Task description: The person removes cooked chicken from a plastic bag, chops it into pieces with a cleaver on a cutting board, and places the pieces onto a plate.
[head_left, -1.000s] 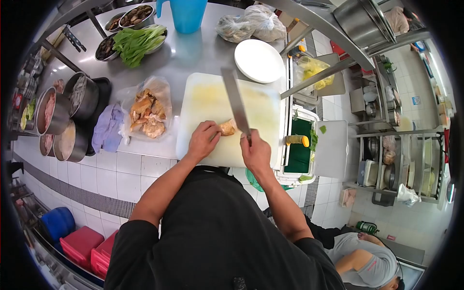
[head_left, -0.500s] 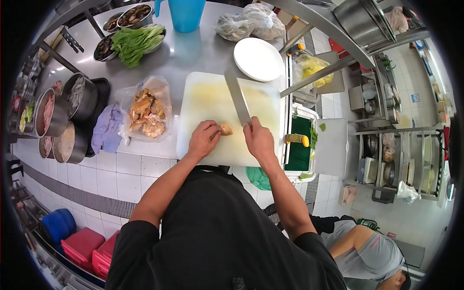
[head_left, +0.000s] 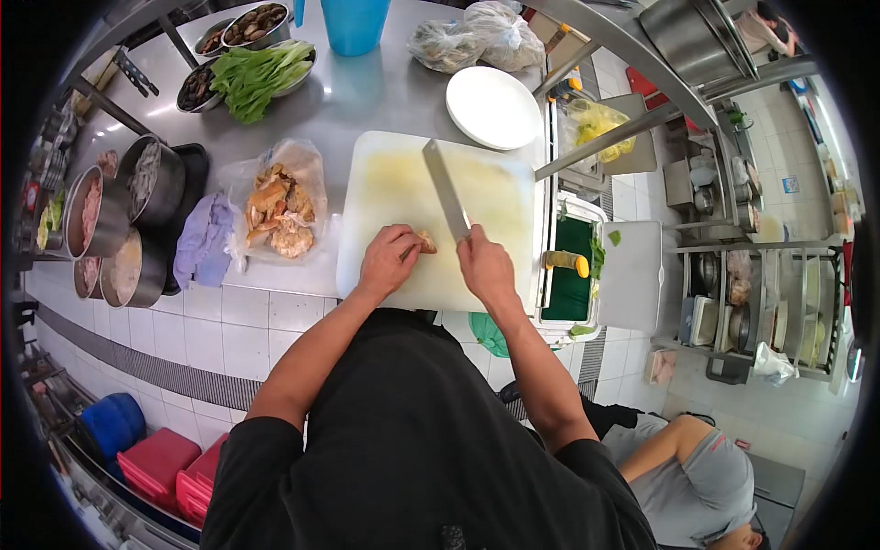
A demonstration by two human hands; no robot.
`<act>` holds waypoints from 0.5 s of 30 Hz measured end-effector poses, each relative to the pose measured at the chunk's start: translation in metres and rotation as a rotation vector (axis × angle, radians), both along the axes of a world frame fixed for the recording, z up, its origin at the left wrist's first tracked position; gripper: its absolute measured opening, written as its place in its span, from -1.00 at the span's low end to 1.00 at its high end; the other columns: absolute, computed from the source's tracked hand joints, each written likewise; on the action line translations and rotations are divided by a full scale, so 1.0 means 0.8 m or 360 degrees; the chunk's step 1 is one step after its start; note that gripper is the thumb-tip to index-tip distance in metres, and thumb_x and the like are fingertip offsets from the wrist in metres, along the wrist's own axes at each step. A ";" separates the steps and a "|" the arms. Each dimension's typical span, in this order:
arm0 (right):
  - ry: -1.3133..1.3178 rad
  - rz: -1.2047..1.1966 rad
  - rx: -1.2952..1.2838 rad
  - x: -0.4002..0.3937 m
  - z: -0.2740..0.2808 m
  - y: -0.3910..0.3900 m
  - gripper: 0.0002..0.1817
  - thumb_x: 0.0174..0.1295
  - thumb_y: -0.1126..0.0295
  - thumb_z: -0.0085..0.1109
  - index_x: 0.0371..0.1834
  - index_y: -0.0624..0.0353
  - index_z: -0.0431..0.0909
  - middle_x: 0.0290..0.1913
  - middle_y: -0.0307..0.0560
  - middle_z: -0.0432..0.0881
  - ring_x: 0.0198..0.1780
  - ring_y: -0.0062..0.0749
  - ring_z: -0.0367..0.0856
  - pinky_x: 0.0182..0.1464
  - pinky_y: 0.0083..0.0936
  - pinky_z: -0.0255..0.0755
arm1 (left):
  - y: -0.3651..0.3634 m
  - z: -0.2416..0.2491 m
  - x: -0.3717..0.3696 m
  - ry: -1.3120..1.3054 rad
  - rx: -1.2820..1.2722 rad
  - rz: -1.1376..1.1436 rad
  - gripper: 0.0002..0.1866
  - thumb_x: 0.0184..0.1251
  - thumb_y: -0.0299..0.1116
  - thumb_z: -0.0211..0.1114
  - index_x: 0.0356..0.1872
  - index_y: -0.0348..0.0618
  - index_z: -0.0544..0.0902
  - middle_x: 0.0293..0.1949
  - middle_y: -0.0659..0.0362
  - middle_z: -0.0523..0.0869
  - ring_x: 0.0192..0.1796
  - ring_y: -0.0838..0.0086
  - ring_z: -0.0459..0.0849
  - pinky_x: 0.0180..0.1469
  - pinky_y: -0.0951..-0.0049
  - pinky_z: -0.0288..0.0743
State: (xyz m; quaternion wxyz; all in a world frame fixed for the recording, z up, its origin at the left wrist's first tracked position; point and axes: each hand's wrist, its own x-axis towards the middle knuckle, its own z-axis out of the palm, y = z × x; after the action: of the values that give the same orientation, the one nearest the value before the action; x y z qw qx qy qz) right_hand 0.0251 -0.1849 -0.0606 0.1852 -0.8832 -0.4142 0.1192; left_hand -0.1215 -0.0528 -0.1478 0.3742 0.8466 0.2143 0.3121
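My left hand [head_left: 389, 259] is closed on a small brown piece of cooked meat, apparently chicken [head_left: 426, 242], pressed to the cutting board [head_left: 385, 183]. Only the end of the piece shows beyond the fingers. In my right hand [head_left: 487, 266] is the handle of a long kitchen knife [head_left: 445, 191]. Its blade points away from me, tilted left, just right of the piece and apart from it. Left of the board, an open plastic bag [head_left: 314, 163] holds more cooked pieces [head_left: 282, 215]. A purple cloth [head_left: 205, 240] lies beside that bag.
White plates [head_left: 495, 107] stand behind the board, near tied plastic bags [head_left: 500, 37]. Leafy greens [head_left: 261, 82] sit in a bowl at the back left. Metal pots [head_left: 137, 270] line the left side. A green-lined bin [head_left: 566, 275] is at right; a person in grey [head_left: 701, 472] is lower right.
The knife blade has swung slightly left, and my right hand has shifted a little left. The meat piece sits at a slightly different angle. The person in grey has moved lower.
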 end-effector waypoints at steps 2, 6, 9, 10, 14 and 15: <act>0.0089 -0.0032 0.0097 -0.008 0.034 0.001 -0.75 0.49 0.26 0.08 -0.08 0.28 0.49 -0.52 0.27 0.65 -0.44 0.30 0.66 -0.36 0.10 0.48 | -0.002 -0.001 -0.002 -0.0012 -0.0019 -0.0002 -0.87 0.22 -0.49 0.43 -0.21 -0.13 0.72 -0.11 0.14 0.71 -0.03 0.15 0.69 0.02 0.19 0.61; 0.0150 -0.0059 0.0415 -0.033 0.053 0.003 -0.70 0.49 0.28 0.13 0.06 0.31 0.50 -0.56 0.21 0.65 -0.49 0.24 0.67 -0.40 0.05 0.50 | -0.002 -0.006 -0.001 -0.0118 -0.0065 0.0069 -0.87 0.21 -0.50 0.44 -0.23 -0.15 0.72 -0.13 0.12 0.72 -0.06 0.13 0.70 -0.01 0.19 0.62; 0.0125 0.0082 0.0021 -0.041 -0.001 0.007 -0.72 0.48 0.19 0.09 -0.09 0.22 0.47 -0.49 0.23 0.68 -0.41 0.28 0.69 -0.31 0.14 0.53 | -0.002 -0.006 -0.003 -0.0098 -0.0071 0.0064 -0.87 0.17 -0.51 0.45 -0.26 -0.16 0.72 -0.16 0.13 0.73 -0.07 0.12 0.70 -0.02 0.19 0.62; 0.0144 0.0106 -0.0067 -0.036 -0.014 0.010 -0.73 0.48 0.18 0.08 -0.10 0.19 0.47 -0.46 0.26 0.69 -0.38 0.30 0.70 -0.28 0.17 0.53 | -0.002 -0.006 -0.002 -0.0054 -0.0077 0.0057 -0.87 0.15 -0.52 0.45 -0.28 -0.15 0.72 -0.18 0.14 0.73 -0.08 0.13 0.69 -0.02 0.19 0.62; 0.0143 0.0189 -0.0135 -0.025 -0.016 0.014 -0.73 0.48 0.16 0.06 -0.14 0.17 0.45 -0.40 0.32 0.70 -0.32 0.33 0.71 -0.21 0.21 0.54 | -0.003 -0.015 -0.001 -0.0051 0.0109 -0.0079 -0.88 0.13 -0.51 0.42 -0.30 -0.12 0.71 -0.18 0.14 0.73 -0.09 0.15 0.69 -0.01 0.19 0.61; 0.0156 0.0230 -0.0112 -0.026 -0.015 0.017 -0.73 0.48 0.16 0.06 -0.14 0.17 0.45 -0.40 0.32 0.70 -0.32 0.33 0.71 -0.21 0.21 0.54 | -0.003 -0.015 -0.002 -0.0033 0.0133 -0.0041 -0.88 0.13 -0.51 0.42 -0.30 -0.12 0.71 -0.18 0.14 0.73 -0.09 0.15 0.69 -0.01 0.19 0.61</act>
State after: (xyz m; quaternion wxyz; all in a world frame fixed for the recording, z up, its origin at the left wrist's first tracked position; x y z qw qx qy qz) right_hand 0.0044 -0.1714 -0.0728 0.1650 -0.8501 -0.4627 0.1899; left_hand -0.1230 -0.0550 -0.1601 0.3448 0.8608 0.1862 0.3246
